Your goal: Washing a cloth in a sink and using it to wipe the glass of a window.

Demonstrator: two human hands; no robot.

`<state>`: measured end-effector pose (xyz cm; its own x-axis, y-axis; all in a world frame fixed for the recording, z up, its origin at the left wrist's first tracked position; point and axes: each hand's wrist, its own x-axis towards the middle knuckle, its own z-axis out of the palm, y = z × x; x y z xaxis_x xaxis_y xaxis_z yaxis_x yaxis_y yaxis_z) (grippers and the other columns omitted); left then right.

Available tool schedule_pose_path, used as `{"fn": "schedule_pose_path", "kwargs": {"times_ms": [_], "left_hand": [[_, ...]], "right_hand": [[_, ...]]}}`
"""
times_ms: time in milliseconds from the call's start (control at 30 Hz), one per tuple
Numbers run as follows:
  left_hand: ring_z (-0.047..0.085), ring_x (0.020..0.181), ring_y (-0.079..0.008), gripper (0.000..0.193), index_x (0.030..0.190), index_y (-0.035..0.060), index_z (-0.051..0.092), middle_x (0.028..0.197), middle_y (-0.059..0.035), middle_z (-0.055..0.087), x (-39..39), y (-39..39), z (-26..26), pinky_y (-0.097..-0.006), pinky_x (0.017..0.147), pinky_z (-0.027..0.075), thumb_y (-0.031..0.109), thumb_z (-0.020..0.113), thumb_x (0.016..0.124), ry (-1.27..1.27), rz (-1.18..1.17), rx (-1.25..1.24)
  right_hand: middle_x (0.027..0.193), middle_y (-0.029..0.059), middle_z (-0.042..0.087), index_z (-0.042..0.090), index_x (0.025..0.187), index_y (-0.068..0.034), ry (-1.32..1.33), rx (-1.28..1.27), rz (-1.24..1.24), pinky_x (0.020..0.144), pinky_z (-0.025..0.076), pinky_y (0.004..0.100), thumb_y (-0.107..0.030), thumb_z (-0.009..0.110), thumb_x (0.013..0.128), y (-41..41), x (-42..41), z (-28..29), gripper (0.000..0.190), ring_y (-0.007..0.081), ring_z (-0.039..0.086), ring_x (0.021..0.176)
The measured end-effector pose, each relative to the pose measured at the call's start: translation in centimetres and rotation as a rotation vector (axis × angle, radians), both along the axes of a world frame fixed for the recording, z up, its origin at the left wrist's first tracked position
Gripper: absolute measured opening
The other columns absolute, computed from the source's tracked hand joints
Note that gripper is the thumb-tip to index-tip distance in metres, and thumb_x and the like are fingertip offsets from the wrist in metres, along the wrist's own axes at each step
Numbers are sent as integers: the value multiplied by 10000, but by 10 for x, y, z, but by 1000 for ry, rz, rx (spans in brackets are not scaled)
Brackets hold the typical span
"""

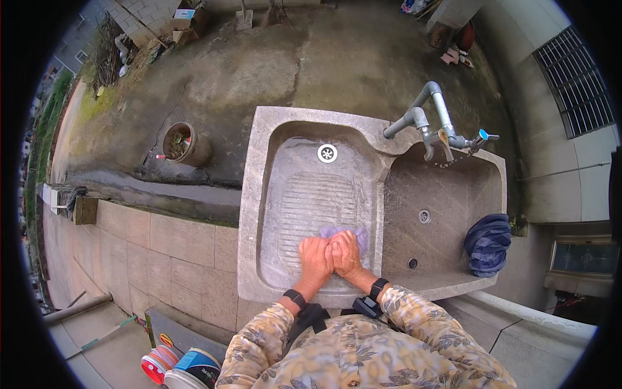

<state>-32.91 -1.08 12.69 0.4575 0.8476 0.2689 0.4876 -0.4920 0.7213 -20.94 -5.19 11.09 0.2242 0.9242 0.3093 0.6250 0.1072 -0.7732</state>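
Note:
Both of my hands are together over the ribbed washboard (316,199) of a stone laundry sink (249,194). My left hand (316,257) and my right hand (346,253) are closed on a lilac cloth (360,238), which is bunched up and partly hidden beneath them. The cloth rests at the near end of the ridges. A round metal drain strainer (327,153) lies at the far end of this basin. Each wrist wears a black strap.
Water drops fall near a grey pipe tap (427,141) over the deeper right basin (423,185). Dark blue fabric (487,245) hangs on that basin's right rim. A bucket of plant scraps (181,143) stands left. Paint-type pails (194,367) sit at the lower left.

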Motion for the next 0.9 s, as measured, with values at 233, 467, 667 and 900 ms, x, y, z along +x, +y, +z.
{"fn": "schedule_pose_path", "kwargs": {"times_ms": [233,467,667,900], "left_hand": [[528,731,-319,176,809,75,579,720,-130,568,20,35,-18,-455,725,403,200,544,927,129,38,22],[539,715,-321,170,789,72,586,671,-135,568,39,77,-24,-454,738,410,190,578,911,228,14,-40],[546,870,-329,170,819,74,651,885,-137,606,62,107,-20,-460,823,413,208,591,904,2,32,110],[525,953,-339,162,988,54,613,986,-147,579,4,6,2,-538,868,368,178,596,886,67,85,-39]], "right_hand": [[765,193,540,535,840,-25,53,-141,-57,671,440,485,-194,451,950,40,17,-11,218,411,538,735],[779,224,611,519,975,-52,193,-315,-110,643,463,515,-254,406,1016,71,34,-19,235,467,601,752],[910,221,634,542,994,-66,265,-245,-291,713,464,524,-264,433,1012,96,41,-19,227,445,605,851],[971,143,589,589,945,-61,-131,-114,-155,822,407,494,-219,502,940,6,5,27,181,360,541,952]]}}
